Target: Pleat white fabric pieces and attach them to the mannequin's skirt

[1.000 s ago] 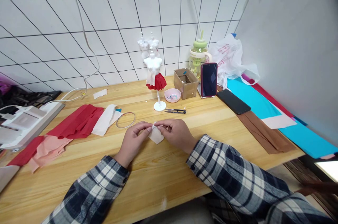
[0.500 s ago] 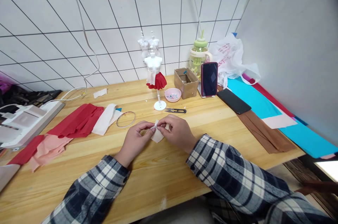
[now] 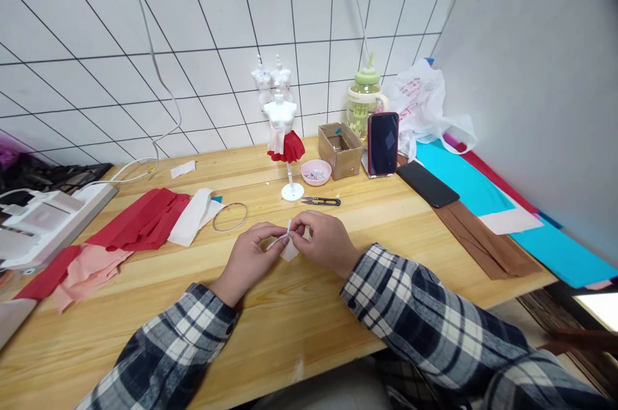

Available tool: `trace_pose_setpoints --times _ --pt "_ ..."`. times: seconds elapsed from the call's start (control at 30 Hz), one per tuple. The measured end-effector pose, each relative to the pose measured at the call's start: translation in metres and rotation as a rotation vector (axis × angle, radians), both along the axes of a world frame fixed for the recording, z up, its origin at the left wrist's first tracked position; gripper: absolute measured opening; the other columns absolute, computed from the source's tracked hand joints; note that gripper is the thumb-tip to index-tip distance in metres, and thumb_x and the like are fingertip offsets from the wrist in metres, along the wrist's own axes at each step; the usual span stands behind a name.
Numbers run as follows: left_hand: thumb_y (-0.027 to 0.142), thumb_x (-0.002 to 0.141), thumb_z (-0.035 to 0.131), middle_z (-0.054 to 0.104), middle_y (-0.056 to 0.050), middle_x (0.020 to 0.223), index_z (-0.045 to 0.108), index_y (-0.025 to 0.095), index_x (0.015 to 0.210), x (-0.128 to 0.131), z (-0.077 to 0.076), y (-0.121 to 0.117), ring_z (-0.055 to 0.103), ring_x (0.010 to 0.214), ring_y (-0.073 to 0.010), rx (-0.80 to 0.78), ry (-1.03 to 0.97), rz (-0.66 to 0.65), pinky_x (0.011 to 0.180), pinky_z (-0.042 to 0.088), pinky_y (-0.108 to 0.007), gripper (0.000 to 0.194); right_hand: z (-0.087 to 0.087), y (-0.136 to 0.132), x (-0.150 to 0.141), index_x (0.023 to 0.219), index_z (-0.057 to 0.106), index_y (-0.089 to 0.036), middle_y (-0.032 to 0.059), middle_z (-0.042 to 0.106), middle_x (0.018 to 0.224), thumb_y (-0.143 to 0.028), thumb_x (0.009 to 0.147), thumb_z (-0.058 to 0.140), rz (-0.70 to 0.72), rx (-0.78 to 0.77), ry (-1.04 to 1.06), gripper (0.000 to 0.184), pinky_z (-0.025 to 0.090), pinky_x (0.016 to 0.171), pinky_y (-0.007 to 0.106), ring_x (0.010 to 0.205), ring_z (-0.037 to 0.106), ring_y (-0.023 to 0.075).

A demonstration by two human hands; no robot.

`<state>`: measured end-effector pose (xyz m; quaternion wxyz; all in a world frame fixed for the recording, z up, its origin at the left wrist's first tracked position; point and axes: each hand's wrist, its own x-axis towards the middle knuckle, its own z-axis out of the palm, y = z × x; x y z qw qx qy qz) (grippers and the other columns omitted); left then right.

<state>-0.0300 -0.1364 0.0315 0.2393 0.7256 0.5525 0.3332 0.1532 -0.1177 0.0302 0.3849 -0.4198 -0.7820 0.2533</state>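
Observation:
Between my two hands is a small piece of white crepe paper (image 3: pixel 290 251), gathered at its middle. My left hand (image 3: pixel 251 257) pinches its left side between thumb and forefinger. My right hand (image 3: pixel 322 241) pinches it from the right, the fingertips of both hands nearly touching. Just beyond lie black thread snips (image 3: pixel 321 201). A small white dress form (image 3: pixel 280 115) on a stand wears a red ruffled skirt (image 3: pixel 288 147) with a white strip at its waist. To the left of my hands is a thin ring (image 3: pixel 230 217).
Red paper (image 3: pixel 145 220) and white paper (image 3: pixel 193 217) lie left, near a power strip (image 3: pixel 53 223). Behind stand a pink bowl of beads (image 3: pixel 316 172), a cardboard box (image 3: pixel 340 151), a propped phone (image 3: pixel 383 145) and a green-lidded bottle (image 3: pixel 365 101). A black phone (image 3: pixel 427 184) and brown paper (image 3: pixel 483 239) lie right.
My fingers have shifted slightly on the white crepe paper, and its pinched middle has moved a little to the right. The things on the table stay in place.

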Motion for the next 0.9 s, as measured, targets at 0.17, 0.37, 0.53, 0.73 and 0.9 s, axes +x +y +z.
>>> trace_pose_setpoints --times 0.17,0.37,0.53,0.73,0.9 --pt "0.038 0.083 0.063 0.076 -0.005 0.092 0.076 0.022 0.091 -0.0002 0.0004 -0.0011 0.068 0.085 -0.02 -0.026 -0.027 -0.019 0.083 0.053 -0.033 0.023 -0.0003 0.0013 -0.0002 0.079 0.063 -0.019 -0.0046 0.063 0.071 -0.02 0.077 0.063 -0.009 -0.085 0.015 0.002 0.036 0.061 0.022 0.064 0.053 0.0098" --pt "0.039 0.083 0.064 0.076 -0.006 0.093 0.077 0.021 0.091 -0.0001 0.0018 -0.001 0.068 0.086 -0.0204 -0.053 -0.052 -0.004 0.083 0.053 -0.033 0.023 -0.002 0.0031 0.001 0.086 0.067 -0.02 -0.0045 0.062 0.069 -0.021 0.08 0.064 0.009 -0.107 0.079 0.007 0.038 0.061 0.022 0.061 0.051 0.0097" --pt "0.04 0.083 0.064 0.076 -0.006 0.09 0.077 0.021 0.09 0.001 0.0032 -0.0018 0.068 0.084 -0.0203 -0.062 -0.066 0.006 0.081 0.053 -0.032 0.024 -0.0001 0.0016 0.0013 0.087 0.068 -0.02 -0.0035 0.064 0.072 -0.022 0.079 0.067 0.014 -0.057 0.075 0.009 0.039 0.062 0.023 0.063 0.053 0.0103" --pt "0.041 0.084 0.063 0.075 -0.005 0.089 0.076 0.021 0.088 0.003 0.0062 -0.0032 0.068 0.084 -0.0197 -0.057 -0.051 -0.02 0.08 0.051 -0.031 0.024 0.0013 0.0018 0.0018 0.081 0.067 -0.019 -0.0036 0.064 0.071 -0.022 0.08 0.065 0.029 -0.044 0.051 0.004 0.037 0.062 0.023 0.064 0.053 0.0097" --pt "0.041 0.083 0.062 0.075 -0.005 0.086 0.076 0.021 0.084 0.0041 0.0075 -0.0034 0.067 0.081 -0.0192 -0.052 -0.073 -0.046 0.078 0.051 -0.03 0.025 -0.004 0.0046 -0.0004 0.077 0.065 -0.018 -0.005 0.06 0.066 -0.023 0.075 0.066 0.056 -0.227 0.134 0.005 0.036 0.056 0.021 0.058 0.049 0.0083"
